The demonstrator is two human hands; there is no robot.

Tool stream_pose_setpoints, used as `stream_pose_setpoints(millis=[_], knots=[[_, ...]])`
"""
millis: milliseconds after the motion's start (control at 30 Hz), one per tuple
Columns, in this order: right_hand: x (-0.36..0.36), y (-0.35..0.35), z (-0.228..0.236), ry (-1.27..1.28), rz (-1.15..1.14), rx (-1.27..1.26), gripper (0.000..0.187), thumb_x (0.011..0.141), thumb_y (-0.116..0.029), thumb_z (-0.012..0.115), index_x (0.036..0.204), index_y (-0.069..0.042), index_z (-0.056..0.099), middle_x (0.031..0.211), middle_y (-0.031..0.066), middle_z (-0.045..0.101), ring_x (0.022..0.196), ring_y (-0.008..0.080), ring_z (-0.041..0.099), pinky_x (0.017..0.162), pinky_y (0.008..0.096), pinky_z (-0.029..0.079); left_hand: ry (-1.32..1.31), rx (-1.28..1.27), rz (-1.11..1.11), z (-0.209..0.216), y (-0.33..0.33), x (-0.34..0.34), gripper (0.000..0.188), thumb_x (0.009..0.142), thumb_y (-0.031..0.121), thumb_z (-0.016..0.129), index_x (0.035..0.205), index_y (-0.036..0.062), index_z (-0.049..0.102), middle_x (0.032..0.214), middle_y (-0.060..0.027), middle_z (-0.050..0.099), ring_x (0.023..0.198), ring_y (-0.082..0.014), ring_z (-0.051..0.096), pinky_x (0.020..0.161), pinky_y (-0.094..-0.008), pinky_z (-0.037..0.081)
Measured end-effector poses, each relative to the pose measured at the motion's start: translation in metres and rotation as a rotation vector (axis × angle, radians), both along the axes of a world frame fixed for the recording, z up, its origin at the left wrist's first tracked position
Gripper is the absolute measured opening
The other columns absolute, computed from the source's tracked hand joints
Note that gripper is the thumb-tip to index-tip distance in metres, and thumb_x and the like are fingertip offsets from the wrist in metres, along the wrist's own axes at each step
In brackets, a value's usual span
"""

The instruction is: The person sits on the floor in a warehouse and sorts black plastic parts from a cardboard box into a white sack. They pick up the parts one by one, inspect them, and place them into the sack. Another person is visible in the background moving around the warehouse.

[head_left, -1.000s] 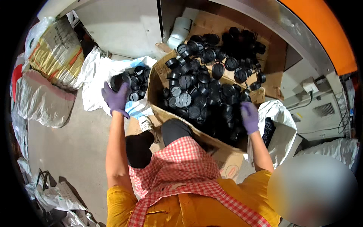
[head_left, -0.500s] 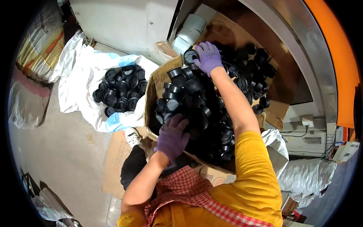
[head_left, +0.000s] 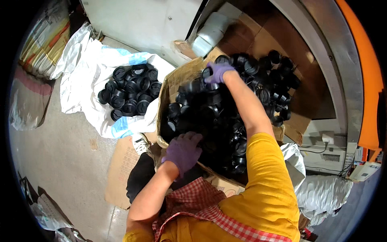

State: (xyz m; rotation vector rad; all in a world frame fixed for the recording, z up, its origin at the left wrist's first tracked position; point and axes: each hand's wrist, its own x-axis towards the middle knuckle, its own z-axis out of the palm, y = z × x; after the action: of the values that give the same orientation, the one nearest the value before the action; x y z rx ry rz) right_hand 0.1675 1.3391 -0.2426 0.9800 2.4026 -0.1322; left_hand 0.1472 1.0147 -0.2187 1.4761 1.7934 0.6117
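Note:
An open cardboard box (head_left: 174, 82) in front of me is full of round black plastic caps (head_left: 238, 141). My right hand (head_left: 219, 73), in a purple glove, is at the box's far side. Its fingers are bent around a black cap (head_left: 206, 74), and caps just below it are blurred by motion. My left hand (head_left: 183, 152), gloved the same way, rests over the box's near left edge. Its fingers are stretched forward onto the caps, with nothing seen in them; the fingertips partly merge with the dark pile.
More black caps (head_left: 278, 86) lie heaped on cardboard inside the machine opening beyond the box. On the floor at left, a white sack (head_left: 86, 82) is spread under a smaller heap of caps. A metal frame (head_left: 342, 80) with an orange panel (head_left: 365, 72) borders the right.
My right hand has drawn slightly nearer, its fingers curling in, and caps beneath it have shifted. My left hand stays at the box edge. The whole view has tilted a little.

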Motion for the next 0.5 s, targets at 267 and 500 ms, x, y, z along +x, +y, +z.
stream_pose_setpoints(millis=[267, 500], knots=[[0.151, -0.087, -0.051, 0.156, -0.158, -0.38, 0.061, 0.072, -0.038, 0.065, 0.126, -0.013, 0.048, 0.123, 0.0195, 0.053, 0.111, 0.0379, 0.051, 0.092, 0.0397, 0.042, 0.024, 0.063, 0.092, -0.012, -0.014, -0.003, 0.038, 0.08, 0.019, 0.056, 0.117, 0.0072, 0.055, 0.115, -0.0197, 0.055, 0.105, -0.0379, 0.053, 0.092, -0.0414, 0.042], [0.219, -0.152, -0.047, 0.897, -0.486, -0.069, 0.028, 0.078, -0.01, 0.057, 0.107, -0.011, 0.059, 0.096, 0.0176, 0.063, 0.091, 0.0303, 0.061, 0.08, 0.0351, 0.046, -0.146, 0.333, 0.36, -0.008, -0.05, 0.024, 0.038, 0.079, 0.014, 0.058, 0.115, 0.0014, 0.055, 0.112, -0.0188, 0.057, 0.104, -0.0343, 0.056, 0.09, -0.0363, 0.043]])
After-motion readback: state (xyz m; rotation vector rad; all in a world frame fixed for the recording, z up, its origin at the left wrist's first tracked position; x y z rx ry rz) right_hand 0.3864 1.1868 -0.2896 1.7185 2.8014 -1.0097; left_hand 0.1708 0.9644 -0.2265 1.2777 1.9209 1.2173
